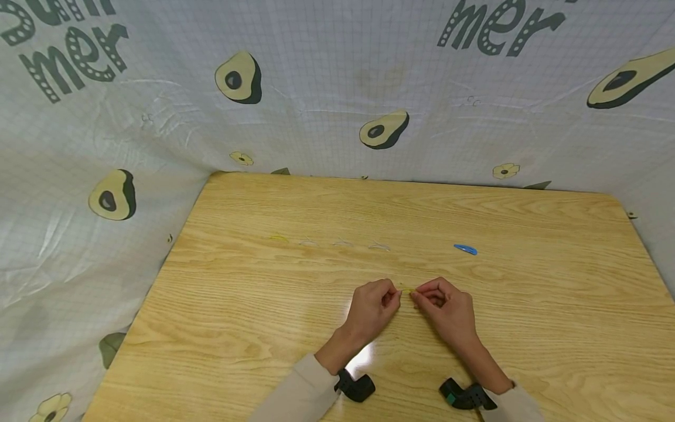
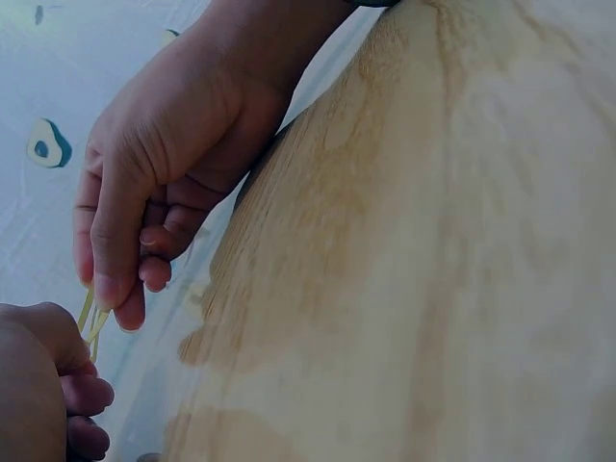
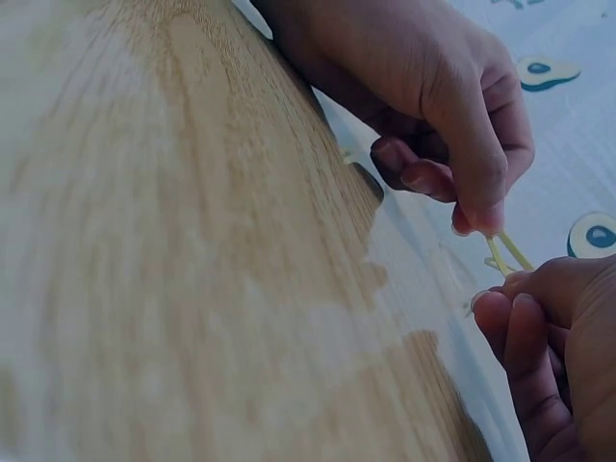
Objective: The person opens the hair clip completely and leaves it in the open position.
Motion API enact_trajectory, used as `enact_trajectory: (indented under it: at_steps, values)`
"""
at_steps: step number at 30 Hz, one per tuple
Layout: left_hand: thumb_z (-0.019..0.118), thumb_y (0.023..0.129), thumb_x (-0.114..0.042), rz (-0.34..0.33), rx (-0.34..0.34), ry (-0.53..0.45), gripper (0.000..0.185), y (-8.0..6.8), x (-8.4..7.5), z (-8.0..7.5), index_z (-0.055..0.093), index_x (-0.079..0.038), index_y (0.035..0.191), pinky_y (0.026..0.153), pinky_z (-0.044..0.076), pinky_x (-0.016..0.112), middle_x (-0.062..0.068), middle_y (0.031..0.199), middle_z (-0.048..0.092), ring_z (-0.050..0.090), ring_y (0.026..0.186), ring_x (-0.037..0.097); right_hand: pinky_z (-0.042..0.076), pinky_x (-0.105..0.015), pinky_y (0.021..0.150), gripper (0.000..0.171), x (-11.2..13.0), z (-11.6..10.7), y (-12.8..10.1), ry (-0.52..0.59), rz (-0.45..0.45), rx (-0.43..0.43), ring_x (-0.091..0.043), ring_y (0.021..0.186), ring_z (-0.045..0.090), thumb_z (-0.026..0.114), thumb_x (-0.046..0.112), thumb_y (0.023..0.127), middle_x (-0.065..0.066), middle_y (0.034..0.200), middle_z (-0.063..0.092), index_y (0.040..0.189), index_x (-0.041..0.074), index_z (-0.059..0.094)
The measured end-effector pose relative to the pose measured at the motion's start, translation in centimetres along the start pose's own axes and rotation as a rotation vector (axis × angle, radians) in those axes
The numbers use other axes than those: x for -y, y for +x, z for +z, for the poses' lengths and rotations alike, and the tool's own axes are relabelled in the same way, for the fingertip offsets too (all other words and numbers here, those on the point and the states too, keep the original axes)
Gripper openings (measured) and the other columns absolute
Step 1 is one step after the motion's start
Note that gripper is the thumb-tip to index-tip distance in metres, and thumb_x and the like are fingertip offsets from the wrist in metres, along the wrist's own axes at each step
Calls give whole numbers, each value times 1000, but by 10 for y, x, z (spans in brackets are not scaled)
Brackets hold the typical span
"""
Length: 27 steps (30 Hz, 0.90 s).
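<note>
Bench [image 1: 263, 328]: pale wood, visible grain, smooth with a glossy glare patch. Backdrop [image 1: 327, 76]: thin printed sheet, creased, slightly shiny. Blue clip [image 1: 465, 249]: glossy.

A thin yellow hair clip [image 1: 407, 290] is pinched at its two ends, one end by each of the hands, and spans the small gap between the fingertips. It is held just above the desk [image 1: 263, 328], near the front middle, its two slim prongs slightly parted.

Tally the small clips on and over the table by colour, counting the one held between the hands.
Yellow clips: 2, one pinched by the left hand and right hand as held yellow clip, one lying yellow clip.
Pale clips: 3.
Blue clip: 1.
Total: 6.
</note>
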State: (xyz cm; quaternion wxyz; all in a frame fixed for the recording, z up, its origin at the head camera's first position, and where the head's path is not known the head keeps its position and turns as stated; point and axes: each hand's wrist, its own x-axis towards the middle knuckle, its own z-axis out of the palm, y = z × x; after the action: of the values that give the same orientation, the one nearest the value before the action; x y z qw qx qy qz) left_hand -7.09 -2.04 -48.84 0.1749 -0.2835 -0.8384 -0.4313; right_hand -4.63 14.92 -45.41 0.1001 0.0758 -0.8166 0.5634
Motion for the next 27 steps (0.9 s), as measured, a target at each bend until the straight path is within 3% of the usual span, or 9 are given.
enact_trajectory:
  at_steps: [7, 16, 27]
  values:
    - [69, 83, 0, 3, -16, -1, 15, 0, 1, 1, 60, -8, 74, 52, 38, 10, -2, 62, 54, 48, 54, 3, 49, -19, 52, 10, 1, 0, -1, -7, -14, -14, -27, 58, 65, 73, -8, 79, -13, 69, 68, 85, -3, 66]
    - [69, 88, -7, -60, -31, 24, 6, 2, 0, 1, 66, -8, 83, 53, 39, 12, -2, 68, 59, 49, 57, 4, 49, -19, 53, 9, 1, -1, 1, -15, -56, -18, -26, 59, 66, 72, -7, 81, -14, 71, 68, 86, -3, 65]
    - [71, 87, -7, 11, -89, 42, 6, 16, 1, 2, 65, -6, 89, 52, 38, 12, -1, 70, 57, 48, 57, 6, 49, -18, 53, 10, 8, -3, 7, -53, -55, -87, -30, 58, 65, 72, -9, 79, -15, 70, 68, 84, -4, 65]
